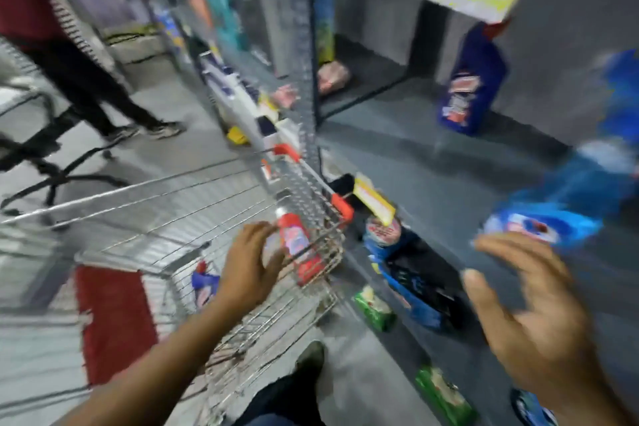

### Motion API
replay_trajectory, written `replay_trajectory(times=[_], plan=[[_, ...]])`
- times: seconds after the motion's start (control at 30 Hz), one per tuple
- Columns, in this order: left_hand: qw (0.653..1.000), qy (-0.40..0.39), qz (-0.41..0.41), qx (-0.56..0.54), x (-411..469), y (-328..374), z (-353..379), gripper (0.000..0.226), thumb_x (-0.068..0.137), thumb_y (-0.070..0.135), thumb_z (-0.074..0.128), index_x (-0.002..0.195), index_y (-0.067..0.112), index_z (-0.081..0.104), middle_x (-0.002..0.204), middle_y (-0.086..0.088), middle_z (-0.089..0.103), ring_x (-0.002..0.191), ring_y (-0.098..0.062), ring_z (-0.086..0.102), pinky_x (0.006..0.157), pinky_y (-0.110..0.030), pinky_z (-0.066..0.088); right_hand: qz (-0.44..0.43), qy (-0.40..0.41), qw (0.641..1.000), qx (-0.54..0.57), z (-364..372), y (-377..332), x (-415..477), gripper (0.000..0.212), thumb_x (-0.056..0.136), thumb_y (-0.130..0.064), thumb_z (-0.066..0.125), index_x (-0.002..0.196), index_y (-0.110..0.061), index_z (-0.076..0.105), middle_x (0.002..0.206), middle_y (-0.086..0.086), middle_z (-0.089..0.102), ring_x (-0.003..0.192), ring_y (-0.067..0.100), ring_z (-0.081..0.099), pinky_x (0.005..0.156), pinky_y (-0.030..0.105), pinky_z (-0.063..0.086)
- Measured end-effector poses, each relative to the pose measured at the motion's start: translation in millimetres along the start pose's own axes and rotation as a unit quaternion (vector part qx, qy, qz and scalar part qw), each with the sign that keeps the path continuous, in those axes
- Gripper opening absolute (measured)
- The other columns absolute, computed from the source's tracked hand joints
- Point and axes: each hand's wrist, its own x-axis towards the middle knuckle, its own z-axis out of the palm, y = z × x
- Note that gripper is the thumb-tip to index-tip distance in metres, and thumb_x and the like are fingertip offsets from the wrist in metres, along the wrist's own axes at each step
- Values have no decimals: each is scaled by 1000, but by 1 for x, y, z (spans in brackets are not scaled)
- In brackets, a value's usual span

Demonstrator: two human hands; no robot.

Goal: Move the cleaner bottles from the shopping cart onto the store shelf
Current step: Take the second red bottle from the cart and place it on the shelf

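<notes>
1. While everything's pretty smeared with motion blur, the red plastic cleaner bottle with a pale cap point(294, 242) is the one in play: it's standing inside the silver wire shopping cart point(166, 214), right at the fingertips of the left hand point(254, 261).
2. Left hand is curled partway around it, fingers spread and wrapping the bottle's side. Can't honestly tell if it's a firm grip yet or only closing in.
3. Right hand point(532, 318) is wide open, fingers splayed, holding nothing. Just beyond its fingertips a blue cleaner bottle with a red-and-white label point(543, 228) lies tilted on the grey metal store shelf point(432, 162); touching or apart, too blurry to say.
4. Below the left wrist another blue-and-red bottle point(204, 284) lies low in the cart. Further back on the shelf, well beyond the right hand, a dark blue bottle point(470, 86) stands upright.
5. My read: we're mid-task, on the pick-up step for the red one. Next move calls for closing properly around it, lifting clear of the cart's wire rim, and swinging right onto bare shelf.
</notes>
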Motion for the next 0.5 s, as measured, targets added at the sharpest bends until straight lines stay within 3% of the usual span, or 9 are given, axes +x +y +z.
replay_trajectory(times=[0.07, 0.13, 0.2, 0.27, 0.3, 0.4, 0.5], plan=[[989, 4, -144, -19, 17, -46, -21, 37, 89, 22, 64, 122, 5, 57, 124, -20, 60, 115, -34, 56, 99, -41, 42, -11, -99, 994, 46, 68, -22, 38, 29, 83, -27, 60, 111, -20, 63, 110, -4, 59, 111, -6, 50, 102, 12, 33], [961, -19, -268, -69, 29, -88, -30, 42, 90, 21, 63, 126, 3, 53, 125, -22, 59, 114, -33, 58, 98, -40, 45, 10, -212, 975, 66, 132, -27, 72, 31, 80, -24, 65, 111, -19, 66, 113, -3, 61, 108, 1, 54, 101, 14, 36], [924, -58, -355, -133, 39, -123, -25, 44, 90, 19, 63, 128, -1, 50, 108, -21, 65, 92, -31, 63, 76, -29, 51, 28, -323, 945, 49, 204, -28, 106, 36, 80, -19, 69, 116, -17, 64, 116, 4, 63, 109, 14, 57, 98, 18, 36], [883, -108, -415, -191, 43, -140, -8, 45, 90, 14, 64, 127, -5, 48, 78, -10, 63, 60, -20, 51, 46, -19, 43, 40, -413, 910, 8, 267, -22, 130, 43, 82, -22, 69, 124, -15, 60, 123, 10, 62, 114, 24, 57, 96, 21, 35], [862, -129, -440, -216, 48, -152, 3, 46, 89, 13, 64, 127, -5, 46, 73, -6, 59, 56, -16, 45, 44, -20, 40, 50, -452, 891, -9, 303, -15, 140, 46, 84, -25, 68, 127, -15, 57, 126, 13, 62, 117, 27, 56, 96, 23, 36], [832, -191, -467, -231, 63, -177, 49, 51, 87, 19, 67, 131, 2, 45, 89, -8, 59, 70, -18, 51, 63, -24, 44, 124, -541, 830, -57, 399, 20, 154, 56, 84, -33, 67, 135, -15, 49, 134, 14, 59, 119, 29, 56, 94, 29, 41], [818, -226, -465, -252, 78, -193, 97, 55, 86, 25, 67, 132, 5, 45, 102, -13, 69, 75, -19, 58, 67, -21, 47, 203, -564, 797, -73, 476, 65, 148, 56, 84, -31, 68, 133, -10, 49, 130, 16, 60, 112, 30, 59, 88, 30, 45]])
